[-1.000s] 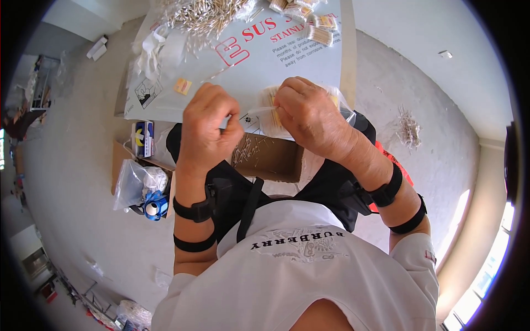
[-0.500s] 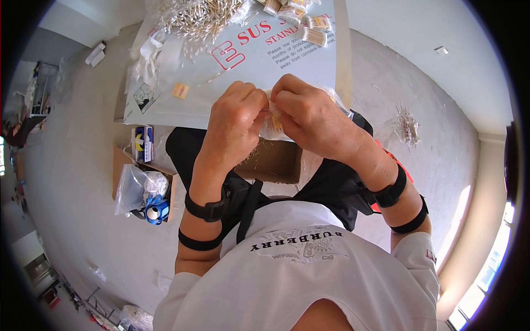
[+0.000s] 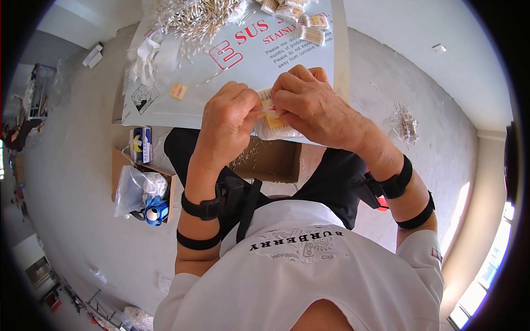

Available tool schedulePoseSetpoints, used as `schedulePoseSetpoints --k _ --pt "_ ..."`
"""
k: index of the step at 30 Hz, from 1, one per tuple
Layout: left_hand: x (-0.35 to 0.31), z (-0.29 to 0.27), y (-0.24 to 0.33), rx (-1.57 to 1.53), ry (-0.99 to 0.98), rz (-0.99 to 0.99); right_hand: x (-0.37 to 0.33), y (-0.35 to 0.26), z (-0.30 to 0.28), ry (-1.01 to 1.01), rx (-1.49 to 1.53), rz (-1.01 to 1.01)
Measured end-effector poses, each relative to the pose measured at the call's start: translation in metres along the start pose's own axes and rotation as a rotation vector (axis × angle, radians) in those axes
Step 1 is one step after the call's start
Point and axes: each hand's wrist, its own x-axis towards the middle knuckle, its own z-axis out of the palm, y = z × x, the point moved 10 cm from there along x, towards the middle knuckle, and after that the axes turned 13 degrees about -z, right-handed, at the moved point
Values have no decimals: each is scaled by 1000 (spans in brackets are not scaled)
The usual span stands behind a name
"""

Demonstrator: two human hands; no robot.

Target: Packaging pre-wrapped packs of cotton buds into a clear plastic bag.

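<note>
Just beyond the near edge of the table (image 3: 165, 113), both hands meet over a clear plastic bag of cotton swabs (image 3: 271, 132) with a yellow label inside. My left hand (image 3: 227, 118) pinches the bag's plastic at its upper left, its fingers curled. Opposite it, my right hand (image 3: 320, 107) is closed on the plastic too, thumb and forefinger close to the left fingertips. A white, twisted bit of the plastic shows between them. Part of the bag lies behind the right hand. To the left on the tabletop are a small yellow card (image 3: 178, 91) and a single cotton swab (image 3: 212, 76).
Loose cotton swabs (image 3: 193, 23) are heaped at the far left of the table, with bundled swab packs (image 3: 313, 34) at far right. Crumpled white plastic (image 3: 146, 55) lies leftward. Below the table edge, a cardboard box (image 3: 281, 165) holds scattered swabs. More swabs (image 3: 406, 124) lie on the floor.
My hands have moved slightly apart, the right elbow shifting outward. More of the swab bag and its yellow label now shows between them.
</note>
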Motion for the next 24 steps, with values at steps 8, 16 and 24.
schedulePoseSetpoints --k 8,16,24 --pt "-1 2 1 63 0 -98 2 -6 17 -105 -203 -59" --pt "0 11 12 172 -23 -1 -4 -4 13 -4 -133 -104" --pt "-4 15 21 191 0 163 -4 -7 13 -49 -126 -112"
